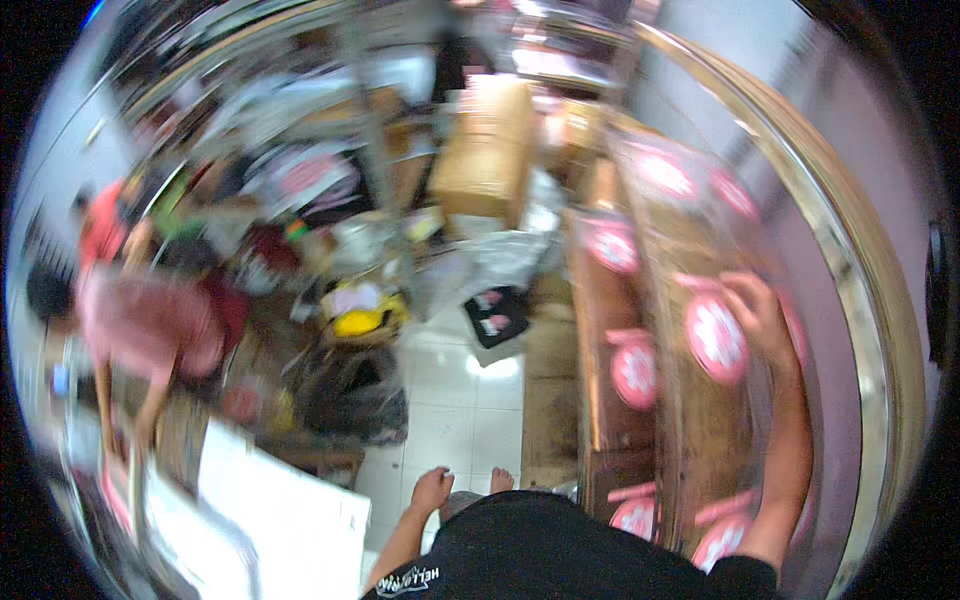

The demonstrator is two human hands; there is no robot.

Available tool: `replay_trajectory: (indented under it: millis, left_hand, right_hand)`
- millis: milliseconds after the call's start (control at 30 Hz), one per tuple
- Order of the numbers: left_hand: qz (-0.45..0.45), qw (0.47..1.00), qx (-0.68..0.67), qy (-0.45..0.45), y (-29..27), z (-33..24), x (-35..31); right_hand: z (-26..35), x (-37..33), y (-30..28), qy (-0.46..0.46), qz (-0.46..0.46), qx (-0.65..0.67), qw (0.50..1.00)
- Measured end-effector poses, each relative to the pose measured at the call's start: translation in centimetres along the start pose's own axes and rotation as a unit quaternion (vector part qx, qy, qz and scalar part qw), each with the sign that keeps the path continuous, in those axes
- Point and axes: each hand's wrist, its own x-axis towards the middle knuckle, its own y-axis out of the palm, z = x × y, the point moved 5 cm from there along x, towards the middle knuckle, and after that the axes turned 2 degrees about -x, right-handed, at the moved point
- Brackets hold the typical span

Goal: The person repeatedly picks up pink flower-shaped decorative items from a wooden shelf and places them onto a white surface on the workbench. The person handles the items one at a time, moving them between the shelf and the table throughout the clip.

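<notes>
My right hand [760,315] reaches over a long brown printing board on the right. Its bent fingers are at the upper edge of a pink round print with a white flower-like pattern [716,338]. Motion blur hides whether they touch or grip anything. My left hand [432,490] hangs low near my body, with its fingers curled in and nothing visible in them. More pink round prints lie along the boards, among them one print [634,370] on the neighbouring strip and another print [722,545] close to my right forearm.
A co-worker in a pink shirt [150,320] bends over a white panel [285,510] at the left. Ahead stands a brown cardboard box [485,150]. A black printed cloth [496,318] lies near the white tiled floor [450,410]. A yellow bundle [362,315] sits among clutter.
</notes>
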Motion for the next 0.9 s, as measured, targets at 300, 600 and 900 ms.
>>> replay_trajectory:
  millis: [300,600,900]
  left_hand:
    - [-0.249,0.957,-0.139,0.053,-11.8,-7.3,-10.3]
    - [-0.555,0.83,-0.023,-0.054,-19.8,0.6,-26.9]
    - [-0.585,0.741,0.114,-0.31,-17.6,11.9,-42.6]
  right_hand:
    - [17.4,7.0,18.2,-0.22,0.218,0.085,0.947]
    - [22.9,-3.6,49.9,-0.115,0.453,0.366,0.804]
    - [10.7,-32.9,60.3,-0.11,0.562,-0.014,0.819]
